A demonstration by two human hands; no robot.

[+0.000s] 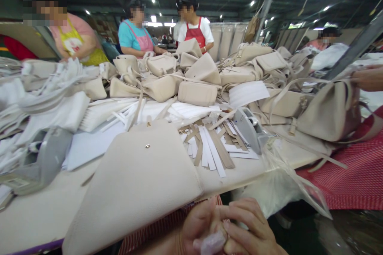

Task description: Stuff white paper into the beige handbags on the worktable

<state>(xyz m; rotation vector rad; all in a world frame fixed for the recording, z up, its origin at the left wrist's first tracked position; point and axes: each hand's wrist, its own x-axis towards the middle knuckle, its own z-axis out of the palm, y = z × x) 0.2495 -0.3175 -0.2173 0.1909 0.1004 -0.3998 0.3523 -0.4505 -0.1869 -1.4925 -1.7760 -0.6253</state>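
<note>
At the bottom of the view my left hand and my right hand are pressed together, fingers curled. Between them they hold a small wad of translucent plastic, partly hidden by my fingers. Just left of my hands, a large cream leatherette bag flap with a small metal snap lies on the table edge. A clear plastic bag hangs over the edge to the right of my hands. Neither hand touches the flap or the bag.
Cream handbags lie heaped across the white table, among white paper sheets and cut tan and white strips. Grey tape dispensers stand on it. Several co-workers stand beyond. Another person's hand reaches a bag at right, above red checked cloth.
</note>
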